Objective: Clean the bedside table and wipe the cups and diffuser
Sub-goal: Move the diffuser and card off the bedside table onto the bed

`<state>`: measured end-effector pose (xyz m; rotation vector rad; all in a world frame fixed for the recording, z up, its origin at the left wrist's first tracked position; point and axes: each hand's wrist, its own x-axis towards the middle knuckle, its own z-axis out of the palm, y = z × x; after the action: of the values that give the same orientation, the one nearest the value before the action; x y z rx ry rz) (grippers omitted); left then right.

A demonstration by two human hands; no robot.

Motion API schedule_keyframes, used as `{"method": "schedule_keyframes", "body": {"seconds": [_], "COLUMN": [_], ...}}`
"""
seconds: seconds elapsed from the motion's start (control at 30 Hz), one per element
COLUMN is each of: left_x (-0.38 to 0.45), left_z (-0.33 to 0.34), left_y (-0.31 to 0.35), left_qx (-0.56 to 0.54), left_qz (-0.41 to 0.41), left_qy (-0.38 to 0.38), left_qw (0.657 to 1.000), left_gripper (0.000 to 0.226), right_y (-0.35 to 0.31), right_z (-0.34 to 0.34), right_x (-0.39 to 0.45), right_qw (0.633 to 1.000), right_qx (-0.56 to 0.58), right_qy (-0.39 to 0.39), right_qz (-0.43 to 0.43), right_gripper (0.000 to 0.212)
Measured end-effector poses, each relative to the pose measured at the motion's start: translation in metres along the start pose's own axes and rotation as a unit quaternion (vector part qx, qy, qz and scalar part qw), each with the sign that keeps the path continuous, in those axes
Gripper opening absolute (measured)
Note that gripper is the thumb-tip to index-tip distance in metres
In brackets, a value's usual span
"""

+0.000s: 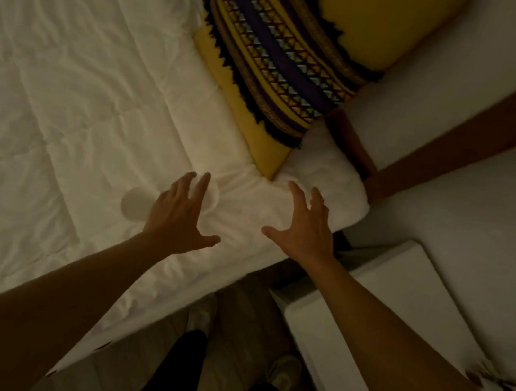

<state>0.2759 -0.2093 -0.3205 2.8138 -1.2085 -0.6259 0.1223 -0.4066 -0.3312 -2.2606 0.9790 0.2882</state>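
Head view, dim warm light. Both arms reach forward over the corner of a bed with a white duvet (pixel 73 91).

Left hand (pixel 179 213): fingers spread and fairly straight, thumb out toward 3 o'clock, nothing gripped. It hovers over or touches a white cup (pixel 138 208) lying on its side on the duvet; the cup's round end shows at the hand's 9 o'clock and its rim edge peeks out between the fingers at 12–1 o'clock. Contact or a small gap, can't tell.

Right hand (pixel 304 228): also open, fingers splayed, thumb toward 9 o'clock, holding nothing. Its fingertips are at the folded-back duvet corner, just below a yellow pillow (pixel 372 20) with a patterned woven band (pixel 273 45) and dark fringe, at the hands' 12 o'clock.

White bedside table (pixel 411 287) sits at 3–4 o'clock of the right hand, partly crossed by the right forearm. A brown wooden headboard strip (pixel 483 129) runs at 1–2 o'clock.

At 6 o'clock: dark trouser legs (pixel 174 374) and light shoes (pixel 284 370) on the floor.

No second cup or diffuser that I can make out.
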Motion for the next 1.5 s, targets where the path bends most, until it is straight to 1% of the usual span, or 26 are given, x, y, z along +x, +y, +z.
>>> {"method": "schedule_keyframes", "body": {"seconds": [0.17, 0.3, 0.37, 0.5, 0.53, 0.67, 0.73, 0.83, 0.9, 0.97, 1.03, 1.07, 1.13, 1.2, 1.23, 1.3, 1.37, 1.43, 1.5], "left_x": [0.007, -0.002, -0.010, -0.033, -0.040, -0.060, -0.068, -0.077, -0.082, -0.084, -0.083, -0.081, -0.077, -0.075, -0.074, -0.070, -0.065, -0.060, -0.057], "left_z": [0.009, 0.026, 0.038, 0.067, 0.078, 0.104, 0.116, 0.135, 0.146, 0.156, 0.165, 0.171, 0.184, 0.196, 0.204, 0.218, 0.232, 0.245, 0.253], "left_y": [0.102, 0.184, 0.220, 0.282, 0.301, 0.355, 0.380, 0.418, 0.443, 0.466, 0.487, 0.497, 0.517, 0.535, 0.543, 0.557, 0.565, 0.570, 0.575], "left_qx": [0.006, 0.012, 0.032, 0.077, 0.087, 0.085, 0.088, 0.086, 0.067, 0.040, 0.024, 0.028, 0.031, 0.002, -0.013, -0.038, -0.067, -0.096, -0.133], "left_qz": [0.108, 0.176, 0.215, 0.310, 0.326, 0.337, 0.357, 0.405, 0.412, 0.401, 0.400, 0.409, 0.426, 0.410, 0.393, 0.354, 0.323, 0.300, 0.285], "left_qy": [-0.010, -0.045, -0.065, -0.095, -0.103, -0.135, -0.141, -0.124, -0.123, -0.117, -0.109, -0.106, -0.104, -0.102, -0.103, -0.115, -0.144, -0.165, -0.171], "left_qw": [0.994, 0.983, 0.974, 0.943, 0.936, 0.928, 0.919, 0.902, 0.900, 0.908, 0.910, 0.906, 0.898, 0.906, 0.914, 0.927, 0.933, 0.935, 0.934], "left_gripper": [0.130, 0.129, 0.127, 0.124, 0.123, 0.120, 0.114, 0.088, 0.068, 0.054, 0.046, 0.045, 0.047, 0.052, 0.057, 0.070, 0.081, 0.083, 0.080], "right_y": [0.084, 0.159, 0.192, 0.253, 0.271, 0.316, 0.339, 0.374, 0.394, 0.413, 0.430, 0.438, 0.454, 0.467, 0.474, 0.488, 0.498, 0.504, 0.505], "right_z": [-0.031, -0.046, -0.047, -0.038, -0.035, -0.023, -0.019, -0.015, -0.017, -0.024, -0.033, -0.037, -0.044, -0.048, -0.049, -0.047, -0.043, -0.036, -0.031], "right_x": [-0.048, -0.099, -0.127, -0.178, -0.194, -0.235, -0.256, -0.287, -0.303, -0.315, -0.321, -0.322, -0.322, -0.319, -0.317, -0.311, -0.305, -0.299, -0.296], "right_qw": [0.998, 0.989, 0.985, 0.978, 0.975, 0.966, 0.962, 0.956, 0.949, 0.943, 0.935, 0.930, 0.919, 0.914, 0.914, 0.920, 0.930, 0.935, 0.932], "right_qx": [0.019, 0.028, 0.028, 0.051, 0.060, 0.084, 0.089, 0.077, 0.071, 0.061, 0.062, 0.067, 0.078, 0.073, 0.073, 0.083, 0.089, 0.097, 0.099], "right_qy": [0.037, 0.060, 0.058, 0.060, 0.063, 0.061, 0.051, 0.038, 0.059, 0.101, 0.150, 0.176, 0.227, 0.263, 0.268, 0.246, 0.195, 0.166, 0.179], "right_qz": [0.056, 0.130, 0.158, 0.193, 0.205, 0.236, 0.252, 0.281, 0.303, 0.311, 0.314, 0.316, 0.313, 0.301, 0.296, 0.295, 0.297, 0.297, 0.299], "right_gripper": [0.109, 0.105, 0.104, 0.103, 0.103, 0.097, 0.091, 0.075, 0.060, 0.043, 0.031, 0.029, 0.030, 0.035, 0.039, 0.050, 0.059, 0.063, 0.060]}}
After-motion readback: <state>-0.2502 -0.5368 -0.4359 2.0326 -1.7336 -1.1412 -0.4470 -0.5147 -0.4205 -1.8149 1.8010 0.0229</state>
